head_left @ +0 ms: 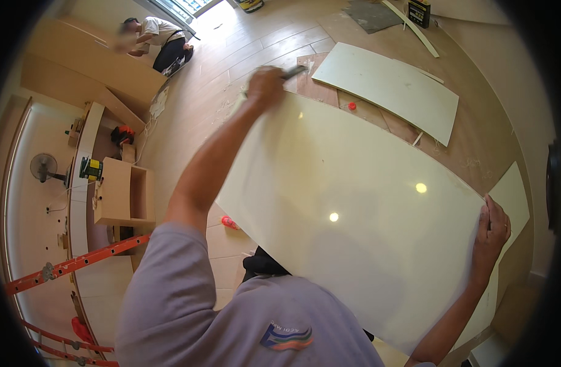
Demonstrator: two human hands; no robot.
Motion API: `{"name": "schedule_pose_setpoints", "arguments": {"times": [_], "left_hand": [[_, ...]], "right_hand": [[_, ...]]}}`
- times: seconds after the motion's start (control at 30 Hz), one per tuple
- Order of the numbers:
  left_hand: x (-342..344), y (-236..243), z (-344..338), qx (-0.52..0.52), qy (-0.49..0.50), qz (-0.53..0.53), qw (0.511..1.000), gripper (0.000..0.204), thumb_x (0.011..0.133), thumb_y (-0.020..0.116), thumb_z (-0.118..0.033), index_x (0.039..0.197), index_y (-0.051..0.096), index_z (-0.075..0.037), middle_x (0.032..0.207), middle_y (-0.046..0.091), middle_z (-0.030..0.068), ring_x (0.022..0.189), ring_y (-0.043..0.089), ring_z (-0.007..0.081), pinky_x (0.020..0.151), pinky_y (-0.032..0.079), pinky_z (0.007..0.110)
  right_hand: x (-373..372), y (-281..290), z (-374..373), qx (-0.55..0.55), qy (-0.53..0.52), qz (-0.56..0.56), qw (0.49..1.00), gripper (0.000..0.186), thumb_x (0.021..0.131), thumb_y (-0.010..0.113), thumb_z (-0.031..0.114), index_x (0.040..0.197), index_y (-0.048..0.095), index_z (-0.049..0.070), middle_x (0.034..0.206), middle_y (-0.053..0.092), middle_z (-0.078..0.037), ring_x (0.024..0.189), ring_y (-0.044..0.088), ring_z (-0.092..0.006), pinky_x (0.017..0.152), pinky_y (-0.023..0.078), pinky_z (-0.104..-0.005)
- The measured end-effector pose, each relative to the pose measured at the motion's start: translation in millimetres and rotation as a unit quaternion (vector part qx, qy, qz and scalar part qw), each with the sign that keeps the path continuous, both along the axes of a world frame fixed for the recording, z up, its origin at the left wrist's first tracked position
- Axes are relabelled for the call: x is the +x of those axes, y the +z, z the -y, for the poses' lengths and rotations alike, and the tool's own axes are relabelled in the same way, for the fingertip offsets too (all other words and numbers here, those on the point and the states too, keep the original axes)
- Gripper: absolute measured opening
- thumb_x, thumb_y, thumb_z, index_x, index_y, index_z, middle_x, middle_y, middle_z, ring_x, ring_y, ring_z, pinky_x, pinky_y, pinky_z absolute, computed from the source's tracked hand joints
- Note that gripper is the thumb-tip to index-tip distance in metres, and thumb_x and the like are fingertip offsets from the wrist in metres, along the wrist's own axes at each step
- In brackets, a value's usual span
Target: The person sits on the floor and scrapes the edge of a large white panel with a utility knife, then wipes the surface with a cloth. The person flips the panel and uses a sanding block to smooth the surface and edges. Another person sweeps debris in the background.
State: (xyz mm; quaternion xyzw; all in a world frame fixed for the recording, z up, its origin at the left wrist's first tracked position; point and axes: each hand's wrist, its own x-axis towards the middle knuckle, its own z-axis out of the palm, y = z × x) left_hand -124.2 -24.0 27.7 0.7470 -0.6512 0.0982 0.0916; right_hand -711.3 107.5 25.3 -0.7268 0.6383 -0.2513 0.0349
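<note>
Cream panel, one large glossy sheet, lies across the front of a person in a grey shirt, its near edge by the torso and whatever bears it hidden underneath. Two hands attend it: the left hand, blurred, is curled around one dark tool, perhaps a scraper or knife, at the far left corner, while the right hand clasps the right edge near the far corner, fingers bent at the rim.

Past the far edge, one pale board lies on the tiled floor; another pale board, at right, is partly covered by the cream panel. Small red items number two: one red cap beyond the far edge and one red bottle just beside the left edge.

At upper left, one co-worker crouches beside a long wooden board. Along the left stand one fan, one open-fronted wooden box and one black-and-yellow can. Orange ladder rails run out into the dark lens rim, cut off. One black can sits at upper right; one black-and-yellow container is cropped by the top edge.
</note>
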Motion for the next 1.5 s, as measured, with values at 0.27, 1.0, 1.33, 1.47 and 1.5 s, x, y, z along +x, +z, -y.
{"name": "schedule_pose_setpoints", "arguments": {"times": [0.27, 1.0, 1.33, 1.47, 1.5], "left_hand": [[-49.4, -2.3, -33.5, -0.008, -0.042, -0.003, 0.999, 0.019, 0.086, 0.067, -0.02, 0.101, 0.077, -0.013, 0.105, 0.072, 0.0063, 0.107, 0.063, 0.0283, 0.097, 0.05, 0.04], [85.1, 23.2, 4.7, 0.057, 0.093, 0.043, 0.993, 0.02, 0.089, 0.067, -0.024, 0.104, 0.077, -0.016, 0.101, 0.074, 0.0112, 0.101, 0.067, 0.0314, 0.093, 0.05, 0.043], [50.1, 19.8, -4.9, 0.008, -0.055, 0.005, 0.998, 0.022, 0.086, 0.072, -0.023, 0.105, 0.078, -0.013, 0.1, 0.075, 0.0133, 0.093, 0.07, 0.0324, 0.087, 0.053, 0.042], [56.8, 23.9, 10.0, 0.06, 0.068, -0.002, 0.996, 0.019, 0.085, 0.07, -0.02, 0.101, 0.078, -0.014, 0.098, 0.075, 0.0107, 0.1, 0.066, 0.0306, 0.091, 0.051, 0.043], [50.1, 16.5, 3.1, 0.044, 0.036, 0.018, 0.998, 0.019, 0.085, 0.069, -0.019, 0.101, 0.078, -0.014, 0.097, 0.075, 0.0103, 0.1, 0.066, 0.0304, 0.091, 0.051, 0.043]], "right_hand": [[8.5, 2.9, 6.4, 0.002, 0.009, -0.011, 1.0, 0.027, 0.101, 0.055, 0.013, 0.122, 0.067, 0.002, 0.112, 0.07, -0.011, 0.103, 0.062, -0.0286, 0.107, 0.04, -0.0429], [10.8, -4.3, 8.2, -0.001, 0.008, 0.024, 1.0, 0.026, 0.102, 0.053, 0.012, 0.121, 0.067, 0.001, 0.113, 0.069, -0.012, 0.103, 0.062, -0.0278, 0.106, 0.039, -0.0434], [3.4, -2.6, 8.3, 0.006, -0.011, 0.011, 1.0, 0.027, 0.103, 0.053, 0.017, 0.121, 0.068, 0.003, 0.111, 0.069, -0.01, 0.104, 0.061, -0.0264, 0.107, 0.038, -0.0434], [12.0, -2.6, 8.8, -0.007, -0.004, -0.02, 1.0, 0.027, 0.103, 0.054, 0.017, 0.121, 0.068, 0.003, 0.111, 0.07, -0.01, 0.103, 0.061, -0.0274, 0.104, 0.041, -0.0424], [12.4, -1.4, 10.0, -0.003, -0.006, -0.016, 1.0, 0.027, 0.103, 0.055, 0.017, 0.121, 0.068, 0.003, 0.111, 0.07, -0.01, 0.103, 0.061, -0.0275, 0.104, 0.042, -0.0423]]}}
